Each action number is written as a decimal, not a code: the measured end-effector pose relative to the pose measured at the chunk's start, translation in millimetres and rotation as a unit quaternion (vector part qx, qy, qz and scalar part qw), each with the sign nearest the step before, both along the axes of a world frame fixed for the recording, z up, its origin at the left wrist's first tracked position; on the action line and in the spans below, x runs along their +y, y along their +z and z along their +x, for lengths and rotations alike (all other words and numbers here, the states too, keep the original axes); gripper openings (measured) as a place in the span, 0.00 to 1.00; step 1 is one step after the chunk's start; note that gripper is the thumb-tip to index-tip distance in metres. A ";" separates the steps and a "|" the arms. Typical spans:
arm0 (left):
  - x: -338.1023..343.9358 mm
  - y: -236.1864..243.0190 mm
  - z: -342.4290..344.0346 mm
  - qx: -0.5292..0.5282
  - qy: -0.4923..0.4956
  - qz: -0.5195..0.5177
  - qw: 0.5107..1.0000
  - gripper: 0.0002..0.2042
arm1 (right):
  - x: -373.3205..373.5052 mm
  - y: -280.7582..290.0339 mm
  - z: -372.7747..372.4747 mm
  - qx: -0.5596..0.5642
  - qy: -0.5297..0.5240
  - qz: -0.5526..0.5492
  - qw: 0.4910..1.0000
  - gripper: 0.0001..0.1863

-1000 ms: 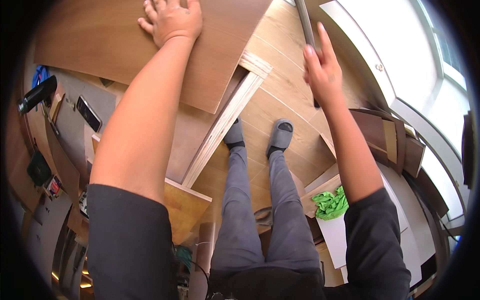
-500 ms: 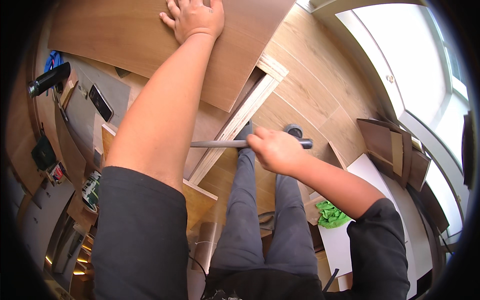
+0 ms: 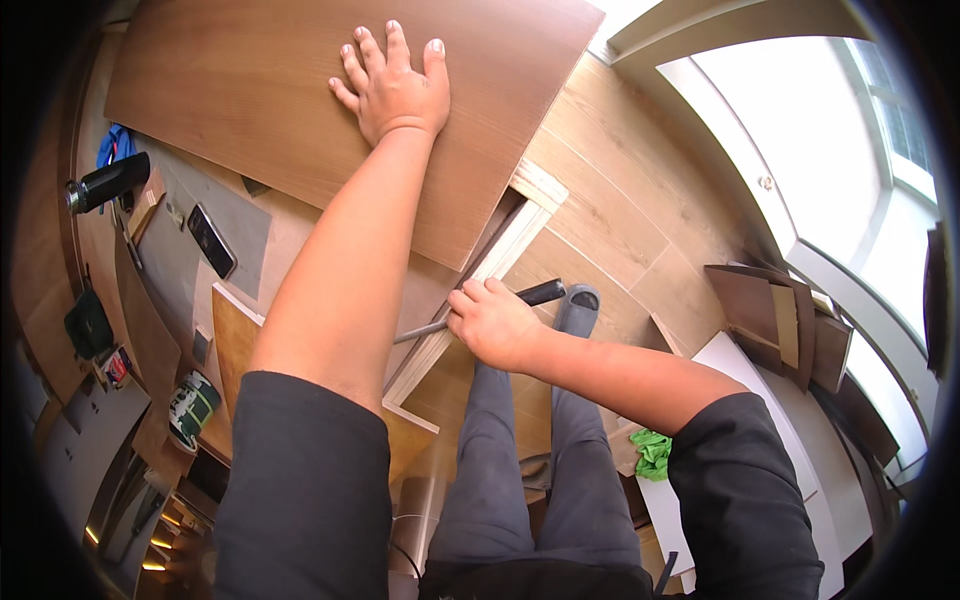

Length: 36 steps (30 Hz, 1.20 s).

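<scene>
My left hand [image 3: 400, 98] lies flat with fingers spread on a large brown wood panel [image 3: 270, 110]. My right hand [image 3: 497, 322] is closed round the middle of a slim grey metal-shafted tool with a black grip [image 3: 543, 292]. The grip's end points up and to the right. Its other end runs over a pale plywood edge [image 3: 420, 362] and disappears behind my left forearm, so its kind cannot be told. The brown panel lies across the worktop, its near corner close to that edge.
On the worktop left are a phone [image 3: 211, 240], a black cylindrical flask [image 3: 108, 183] and a tin [image 3: 194, 410]. A green cloth [image 3: 652, 455] lies on a white board [image 3: 668, 505] to the right. Brown board offcuts [image 3: 775, 320] lean by the window. My feet stand on a wood-plank floor [image 3: 610, 190].
My right hand has moved left and slightly down with the tool, which is now tilted, grip end higher. The left hand stays on the panel, and my view has shifted a little.
</scene>
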<state>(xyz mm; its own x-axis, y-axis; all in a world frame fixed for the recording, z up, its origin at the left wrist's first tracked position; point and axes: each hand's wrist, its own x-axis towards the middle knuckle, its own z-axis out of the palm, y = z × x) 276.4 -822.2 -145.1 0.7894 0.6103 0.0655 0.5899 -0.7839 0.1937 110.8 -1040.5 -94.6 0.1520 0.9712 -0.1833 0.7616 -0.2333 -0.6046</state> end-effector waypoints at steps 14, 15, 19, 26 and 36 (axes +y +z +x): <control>0.9 0.6 -0.9 0.005 0.003 0.000 1.000 0.34 | -2.3 -6.5 9.0 -0.016 -0.059 0.111 0.992 0.13; 0.9 0.2 -1.0 0.005 0.003 0.000 1.000 0.34 | -2.6 -4.5 8.8 -0.005 -0.067 0.114 0.991 0.14; 1.7 0.1 -2.1 0.012 0.004 0.002 1.000 0.34 | -1.1 15.6 17.3 0.053 -0.195 0.111 0.973 0.24; -0.4 2.8 -0.2 0.035 0.008 0.029 0.999 0.34 | 28.2 10.3 60.1 0.136 -0.548 0.164 0.809 0.39; 1.9 0.1 -2.4 0.026 0.005 0.019 0.999 0.34 | 91.3 -15.4 186.8 0.259 -0.745 0.203 0.581 0.41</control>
<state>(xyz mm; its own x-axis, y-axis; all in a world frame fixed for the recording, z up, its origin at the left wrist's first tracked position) 274.0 -820.3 -144.9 0.7857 0.6167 0.0482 0.6068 -0.7835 0.1336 297.6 -949.2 -109.9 0.9050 -0.1875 -0.3820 -0.4116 -0.1581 -0.8975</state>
